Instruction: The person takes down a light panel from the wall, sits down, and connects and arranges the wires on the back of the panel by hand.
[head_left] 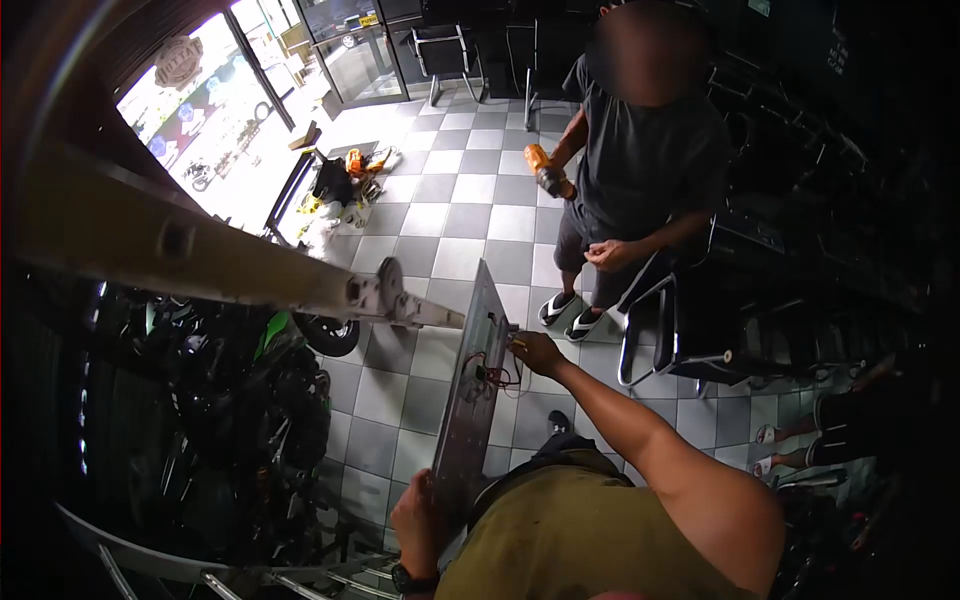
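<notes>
A long flat metal panel (478, 345) stands on edge, upright in front of my body. My left hand (412, 515) is closed around the panel's near lower edge. Red and dark wires (495, 374) hang in a loose bundle from the middle of its face. At the panel's right side, my right hand (538, 354) has its fingers pinched near a small metal fitting. A bit of yellow shows at those fingertips, but what they hold is too small to name.
A metal arm-like bar (230, 245) crosses from the left toward the panel. Before me a person (650, 165) holds an orange-and-black power drill (540, 168). Motorcycles (250, 390) stand left, chairs (680, 330) right. Tools (345, 185) lie on the checkered floor (430, 218). Another person's legs (800, 440) show right.
</notes>
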